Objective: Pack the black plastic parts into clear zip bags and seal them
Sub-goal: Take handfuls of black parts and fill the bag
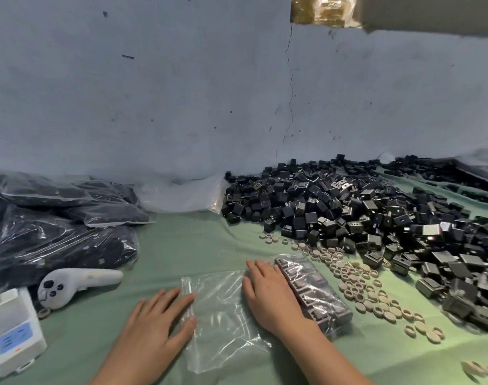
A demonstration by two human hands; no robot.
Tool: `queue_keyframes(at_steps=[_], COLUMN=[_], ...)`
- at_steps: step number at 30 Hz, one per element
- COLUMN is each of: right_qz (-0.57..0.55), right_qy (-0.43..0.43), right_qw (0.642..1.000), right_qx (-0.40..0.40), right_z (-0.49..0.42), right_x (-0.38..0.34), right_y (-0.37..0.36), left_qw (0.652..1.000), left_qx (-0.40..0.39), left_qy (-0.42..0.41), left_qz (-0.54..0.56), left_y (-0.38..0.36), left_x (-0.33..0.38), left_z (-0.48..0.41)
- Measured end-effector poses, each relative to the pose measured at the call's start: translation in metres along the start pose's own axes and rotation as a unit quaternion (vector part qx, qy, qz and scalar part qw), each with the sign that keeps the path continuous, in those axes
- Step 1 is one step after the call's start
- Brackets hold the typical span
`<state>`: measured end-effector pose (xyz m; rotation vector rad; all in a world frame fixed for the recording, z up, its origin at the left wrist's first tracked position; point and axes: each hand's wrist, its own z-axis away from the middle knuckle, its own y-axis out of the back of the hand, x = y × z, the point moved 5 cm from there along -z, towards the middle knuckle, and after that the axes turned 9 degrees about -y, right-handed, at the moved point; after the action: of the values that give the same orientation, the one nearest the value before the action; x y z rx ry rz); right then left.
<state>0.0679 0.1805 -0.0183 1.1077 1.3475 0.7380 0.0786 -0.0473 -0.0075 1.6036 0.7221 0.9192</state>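
Both hands lie flat with fingers straight, gripping nothing. The right hand presses down on the clear zip bag, with the row of black plastic parts inside the bag against its outer edge, probably to squeeze air out and keep the row together. The left hand rests its fingertips on the bag's mouth, likely to press the zip closed. The loose heap waits on the surface beyond the right hand.

Green cloth; black parts heap; beige rings; zip bag; controller
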Motion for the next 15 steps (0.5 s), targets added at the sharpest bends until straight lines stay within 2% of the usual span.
queue_keyframes(at_steps=[10,12,15], right_qz=[0.05,0.044,0.033], right_qy=[-0.016,-0.015,-0.009], right_qw=[0.997,0.998,0.999], right_qx=[-0.049,-0.045,-0.033], right_z=[-0.002,-0.003,-0.006], right_x=[-0.001,-0.001,0.001], right_y=[-0.004,-0.003,-0.003], left_qw=[0.999,0.996,0.971], left_qx=[0.042,0.073,0.141], left_qy=[0.013,0.02,0.076], left_qz=[0.018,0.052,0.175], left_y=[0.0,0.003,0.008], left_x=[-0.003,-0.007,-0.014], left_z=[-0.001,-0.005,-0.015])
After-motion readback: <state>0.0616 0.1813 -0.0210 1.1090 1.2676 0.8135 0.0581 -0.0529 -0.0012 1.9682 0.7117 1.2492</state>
